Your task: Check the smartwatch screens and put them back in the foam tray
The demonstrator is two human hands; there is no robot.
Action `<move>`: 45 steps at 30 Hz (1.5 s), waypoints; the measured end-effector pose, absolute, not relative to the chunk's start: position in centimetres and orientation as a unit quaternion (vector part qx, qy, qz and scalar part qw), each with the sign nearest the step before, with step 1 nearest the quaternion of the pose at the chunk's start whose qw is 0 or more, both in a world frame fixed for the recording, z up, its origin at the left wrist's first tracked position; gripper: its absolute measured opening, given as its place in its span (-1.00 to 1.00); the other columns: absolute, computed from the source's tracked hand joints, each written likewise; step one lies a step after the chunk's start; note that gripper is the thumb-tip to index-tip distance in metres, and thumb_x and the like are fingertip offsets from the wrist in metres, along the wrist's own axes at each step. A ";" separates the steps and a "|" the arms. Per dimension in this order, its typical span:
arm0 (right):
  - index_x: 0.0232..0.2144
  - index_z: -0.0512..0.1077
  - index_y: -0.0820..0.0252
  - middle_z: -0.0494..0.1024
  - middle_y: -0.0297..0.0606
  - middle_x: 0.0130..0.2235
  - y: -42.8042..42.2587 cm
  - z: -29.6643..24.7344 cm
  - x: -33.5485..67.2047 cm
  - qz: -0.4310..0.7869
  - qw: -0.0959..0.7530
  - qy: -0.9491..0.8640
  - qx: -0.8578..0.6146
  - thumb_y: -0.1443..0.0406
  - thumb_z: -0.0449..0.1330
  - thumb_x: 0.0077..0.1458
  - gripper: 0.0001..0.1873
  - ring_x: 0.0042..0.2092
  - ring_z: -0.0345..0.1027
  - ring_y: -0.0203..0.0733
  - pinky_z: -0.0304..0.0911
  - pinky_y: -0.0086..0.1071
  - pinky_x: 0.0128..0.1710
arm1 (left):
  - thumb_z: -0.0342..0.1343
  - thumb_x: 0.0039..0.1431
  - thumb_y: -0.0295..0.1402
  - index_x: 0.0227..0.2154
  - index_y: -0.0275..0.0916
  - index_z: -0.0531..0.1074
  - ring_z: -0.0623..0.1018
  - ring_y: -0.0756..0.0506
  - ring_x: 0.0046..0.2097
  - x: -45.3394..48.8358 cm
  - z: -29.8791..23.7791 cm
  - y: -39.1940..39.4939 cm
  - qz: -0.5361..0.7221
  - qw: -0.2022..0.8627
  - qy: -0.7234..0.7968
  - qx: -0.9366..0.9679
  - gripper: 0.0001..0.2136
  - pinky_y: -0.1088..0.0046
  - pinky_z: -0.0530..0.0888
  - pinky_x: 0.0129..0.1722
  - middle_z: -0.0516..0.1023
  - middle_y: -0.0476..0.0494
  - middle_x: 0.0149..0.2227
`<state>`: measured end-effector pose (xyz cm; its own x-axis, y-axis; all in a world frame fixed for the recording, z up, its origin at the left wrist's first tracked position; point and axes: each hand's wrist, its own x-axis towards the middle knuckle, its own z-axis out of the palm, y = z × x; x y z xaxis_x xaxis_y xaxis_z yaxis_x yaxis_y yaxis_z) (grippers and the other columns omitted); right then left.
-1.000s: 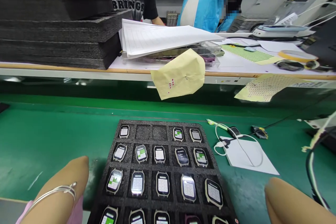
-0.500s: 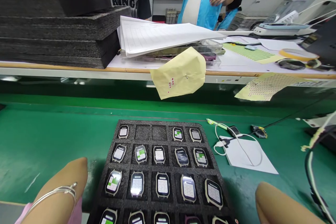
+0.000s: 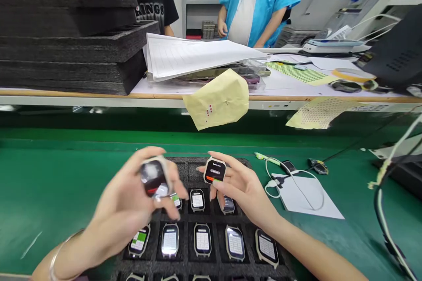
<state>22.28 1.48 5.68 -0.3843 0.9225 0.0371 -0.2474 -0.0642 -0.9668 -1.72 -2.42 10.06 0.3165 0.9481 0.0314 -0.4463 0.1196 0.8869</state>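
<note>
A smartwatch case without a strap is held in my left hand, its lit screen facing me and slightly blurred. My right hand grips a second smartwatch case by its edges, thumb at the lower rim of the lit screen. Both hands hover over a black foam tray with square pockets. Several strapless watches with lit screens lie in the pockets, such as a watch in the middle column. The tray's back row is partly hidden by my hands.
A white sheet with a coiled white cable lies right of the tray. Behind runs a raised shelf with stacked black foam trays, papers and a tape roll. Two people stand beyond it.
Both hands have come into view over the tray, each with a watch in it. The view has shifted slightly. The person in blue has lowered their arms.
</note>
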 end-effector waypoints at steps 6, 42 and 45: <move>0.16 0.29 0.12 0.56 -0.07 -0.06 1.5 5.7 22.9 0.660 0.441 -0.523 -0.310 0.41 0.23 0.12 -0.45 -0.41 0.46 -0.28 0.35 -0.49 -0.55 | 0.17 0.20 -0.49 -0.03 -0.16 0.33 0.58 -0.06 -0.25 1.7 7.8 -0.1 0.427 0.739 0.289 0.433 -0.70 0.47 0.58 -0.33 0.50 -0.08 -0.28; 0.06 0.39 0.14 0.62 -0.11 -0.19 1.9 5.9 23.2 0.624 0.453 -0.528 -0.357 0.27 0.26 0.18 -0.61 -0.52 0.45 -0.28 0.28 -0.50 -0.65 | 0.10 0.28 -0.39 0.08 -0.17 0.30 0.58 -0.13 -0.18 1.9 5.5 0.9 0.432 0.726 0.255 0.470 -0.67 0.28 0.60 -0.19 0.53 -0.16 -0.24; 0.14 0.32 0.11 0.58 -0.04 -0.08 1.9 6.1 23.3 0.643 0.431 -0.534 -0.341 0.30 0.29 0.14 -0.49 -0.41 0.50 -0.18 0.38 -0.43 -0.58 | 0.11 0.25 -0.43 0.09 -0.17 0.29 0.59 -0.15 -0.16 1.7 5.2 1.1 0.443 0.724 0.248 0.467 -0.64 0.27 0.60 -0.19 0.55 -0.16 -0.23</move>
